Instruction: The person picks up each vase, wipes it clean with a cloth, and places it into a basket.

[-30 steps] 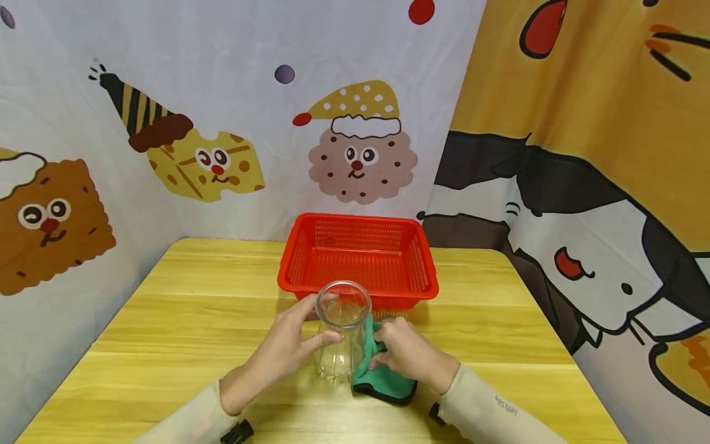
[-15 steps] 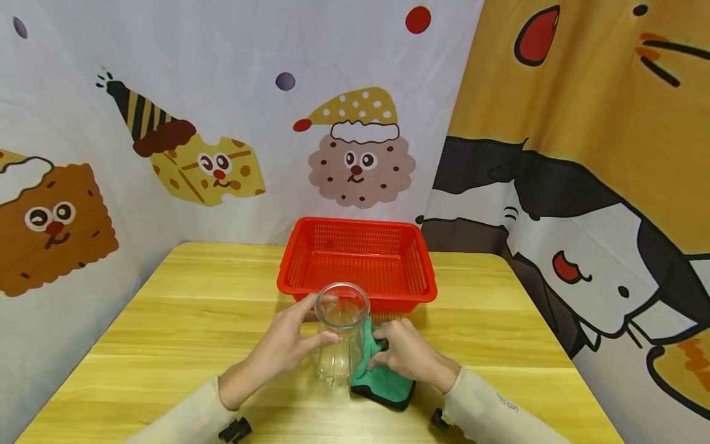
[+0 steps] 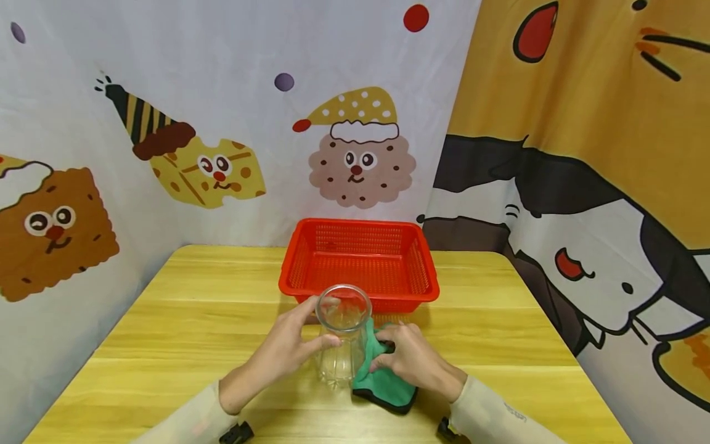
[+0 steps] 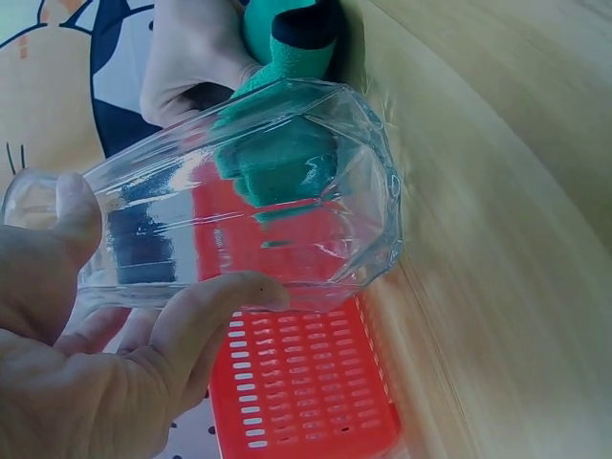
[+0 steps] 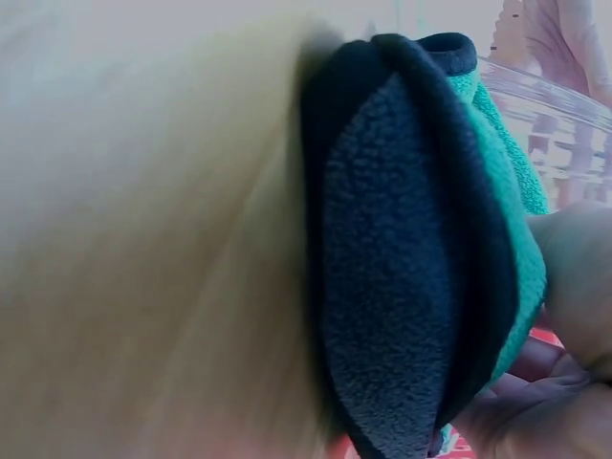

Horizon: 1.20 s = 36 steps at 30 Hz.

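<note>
A clear glass jar (image 3: pixel 339 354) with a round open mouth and faceted sides stands in front of the basket. My left hand (image 3: pixel 283 348) grips it from the left, thumb on the near side and fingers round the back, as the left wrist view also shows with the jar (image 4: pixel 258 201). My right hand (image 3: pixel 416 357) pinches a green cloth (image 3: pixel 388 385) with a black edge. The cloth bunches against the jar's right side and its lower part hangs near the table. In the right wrist view the cloth (image 5: pixel 402 239) shows a dark grey underside.
Behind the jar, a red plastic basket (image 3: pixel 288 280) with perforated walls sits on the wooden table (image 3: pixel 222 296). A printed curtain (image 3: pixel 233 74) with cartoon figures hangs behind the table and along both its sides.
Both hands keep their holds on the jar and the cloth, almost still. The head view has tilted slightly. The right hand and the cloth have shifted a little towards the person.
</note>
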{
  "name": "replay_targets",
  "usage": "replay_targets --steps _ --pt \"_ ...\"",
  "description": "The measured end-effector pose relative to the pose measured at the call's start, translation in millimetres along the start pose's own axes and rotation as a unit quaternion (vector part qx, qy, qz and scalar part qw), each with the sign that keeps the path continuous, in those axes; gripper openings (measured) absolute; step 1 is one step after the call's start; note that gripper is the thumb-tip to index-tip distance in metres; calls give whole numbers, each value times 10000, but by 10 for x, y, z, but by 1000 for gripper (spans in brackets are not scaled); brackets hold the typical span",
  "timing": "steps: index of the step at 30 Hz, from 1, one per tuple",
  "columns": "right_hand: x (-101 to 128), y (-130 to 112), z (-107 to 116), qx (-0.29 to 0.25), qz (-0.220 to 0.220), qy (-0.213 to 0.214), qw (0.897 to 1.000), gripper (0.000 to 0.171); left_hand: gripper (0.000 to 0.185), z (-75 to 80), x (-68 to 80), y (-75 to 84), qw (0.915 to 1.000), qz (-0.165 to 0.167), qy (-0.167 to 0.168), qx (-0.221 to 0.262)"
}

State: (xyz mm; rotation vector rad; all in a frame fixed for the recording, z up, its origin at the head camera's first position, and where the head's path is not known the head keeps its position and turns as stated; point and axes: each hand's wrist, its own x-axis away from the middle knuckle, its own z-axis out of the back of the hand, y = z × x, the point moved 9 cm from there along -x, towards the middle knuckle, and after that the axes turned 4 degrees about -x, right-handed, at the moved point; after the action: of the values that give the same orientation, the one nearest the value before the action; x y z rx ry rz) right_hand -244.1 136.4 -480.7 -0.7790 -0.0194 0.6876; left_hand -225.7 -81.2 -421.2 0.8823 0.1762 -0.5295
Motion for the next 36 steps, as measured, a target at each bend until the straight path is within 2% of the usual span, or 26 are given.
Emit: replay_targets --steps 9,16,23,28,36 --pt "60 -59 53 18 161 232 9996 27 66 -21 -3 35 10000 -1 -39 29" --pt "75 -104 93 -85 255 429 9987 30 65 -10 0 56 9999 -169 24 14" --pt "58 -161 42 -128 306 353 9988 33 67 10 38 -5 10000 -37 57 4" --pt "62 -190 91 -191 305 446 9984 34 68 -15 -1 -2 10000 -60 -15 -24" --pt "39 -256 141 -427 327 430 9976 33 66 -29 7 -23 9999 95 -49 96"
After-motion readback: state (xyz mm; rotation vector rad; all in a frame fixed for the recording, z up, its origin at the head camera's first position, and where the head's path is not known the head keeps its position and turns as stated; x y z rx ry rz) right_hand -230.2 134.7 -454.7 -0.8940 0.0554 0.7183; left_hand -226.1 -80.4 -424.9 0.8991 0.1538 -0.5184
